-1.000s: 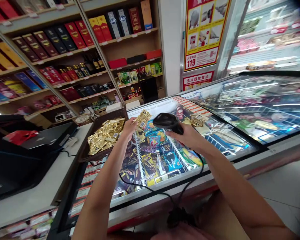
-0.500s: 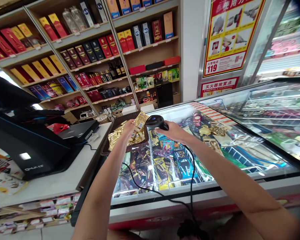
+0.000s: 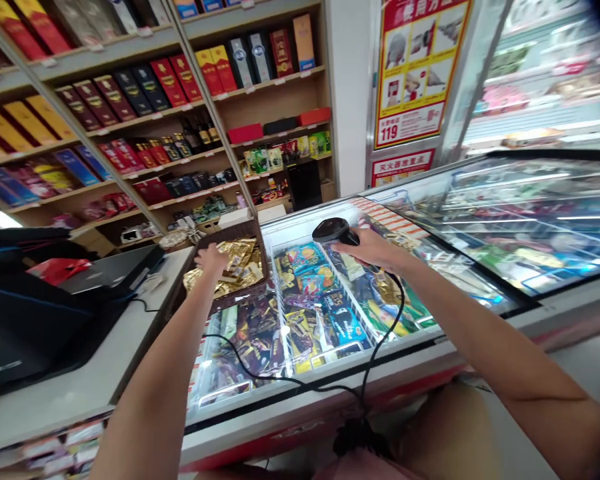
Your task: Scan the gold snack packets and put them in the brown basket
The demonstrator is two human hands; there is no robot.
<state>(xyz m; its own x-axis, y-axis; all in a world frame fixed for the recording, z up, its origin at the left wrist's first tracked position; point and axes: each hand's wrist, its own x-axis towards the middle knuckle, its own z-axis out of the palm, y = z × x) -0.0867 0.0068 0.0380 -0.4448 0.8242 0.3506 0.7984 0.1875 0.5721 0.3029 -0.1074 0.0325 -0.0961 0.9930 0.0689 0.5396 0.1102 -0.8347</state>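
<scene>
My right hand [image 3: 373, 248] grips a black corded barcode scanner [image 3: 334, 231] and holds it above the glass lid of a chest freezer [image 3: 300, 373]. The scanner's black cable [image 3: 375, 350] droops across the lid toward my body. My left hand [image 3: 211, 257] reaches into a dark wicker basket [image 3: 260, 235] heaped with gold foil packets [image 3: 237, 263] and rests on them. Its fingers curl down onto the pile; whether they grip a packet is hidden.
A black till screen [image 3: 40, 320] and a red packet [image 3: 55, 270] sit on the white counter [image 3: 80, 390] at left. Shelves of boxed goods [image 3: 145, 87] fill the back wall. A second glass-topped freezer [image 3: 520, 213] stands at right, with a red poster [image 3: 413, 67] behind it.
My left hand held a gold packet up by the scanner; it has now dropped into the basket on the pile. The scanner hand stays over the freezer lid.
</scene>
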